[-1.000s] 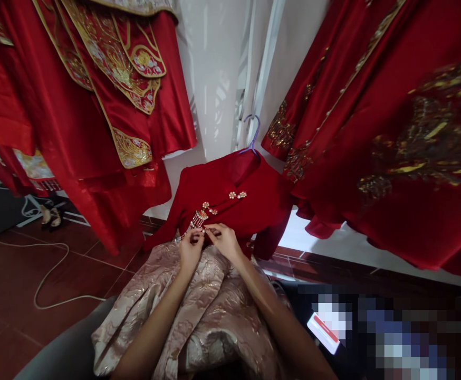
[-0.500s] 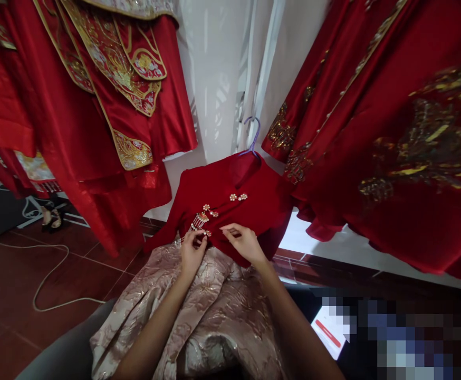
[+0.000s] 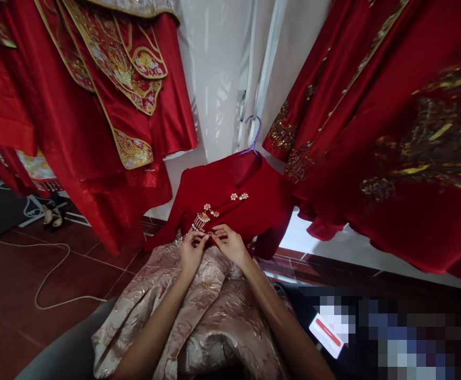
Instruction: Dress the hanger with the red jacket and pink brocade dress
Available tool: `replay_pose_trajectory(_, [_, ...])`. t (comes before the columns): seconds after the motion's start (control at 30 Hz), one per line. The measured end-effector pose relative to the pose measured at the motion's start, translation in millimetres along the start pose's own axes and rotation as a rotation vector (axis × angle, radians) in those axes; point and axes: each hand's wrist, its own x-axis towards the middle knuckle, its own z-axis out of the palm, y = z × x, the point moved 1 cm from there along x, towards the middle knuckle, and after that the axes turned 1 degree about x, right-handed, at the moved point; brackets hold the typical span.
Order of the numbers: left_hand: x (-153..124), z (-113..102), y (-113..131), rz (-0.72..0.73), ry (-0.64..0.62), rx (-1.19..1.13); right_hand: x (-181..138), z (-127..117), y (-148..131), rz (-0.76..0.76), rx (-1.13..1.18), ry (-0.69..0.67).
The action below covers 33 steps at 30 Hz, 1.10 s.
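Observation:
A dark red jacket on a purple hanger lies in front of me above a pale gold brocade skirt. Pearl button clasps and a gold tassel ornament run down its front. My left hand and my right hand meet at the jacket's lower front edge, just under the tassel. Both pinch at a small clasp there, fingers closed; the clasp itself is mostly hidden by my fingertips.
Red embroidered gowns hang at the left and at the right, with a white wall between. A white cable lies on the dark red floor tiles. A pair of shoes stands at far left. The lower right is blurred out.
My right hand had drawn away to the right half a second ago; it has come back to the left and meets my left hand at the clasp again.

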Motion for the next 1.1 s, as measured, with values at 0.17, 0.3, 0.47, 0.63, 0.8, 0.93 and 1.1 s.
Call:
replay_pose_trajectory(0.17, [0.0, -0.9, -3.3, -0.014, 0.066, 0.057, -0.1, 2.9, 0.0, -0.021, 0.024, -0.058])
replay_pose_trajectory(0.3, [1.0, 3.2, -1.5, -0.072, -0.001, -0.107, -1.6, 2.1, -0.5, -0.030, -0.017, -0.076])
replay_pose_trajectory(0.47, [5.2, 14.4, 18.3, -0.118, -0.249, -0.262, -3.4, -10.6, -7.4, -0.094, -0.212, -0.039])
replay_pose_trajectory(0.63, [26.7, 31.8, 25.2, -0.281, -0.245, -0.361, -4.4, -42.8, -25.3, -0.099, -0.087, -0.137])
replay_pose_trajectory(0.8, [44.5, 50.7, 27.5, -0.399, -0.198, -0.479, -7.9, -78.4, -40.2, -0.076, 0.046, -0.227])
replay_pose_trajectory(0.93, [46.2, 52.1, 42.3, -0.387, -0.154, -0.663, -9.9, -88.4, -41.9, -0.058, 0.052, -0.264])
replay_pose_trajectory(1.1, [50.5, 46.7, 49.1, -0.364, -0.127, -0.573, -9.4, -80.8, -42.0, -0.065, 0.043, -0.300])
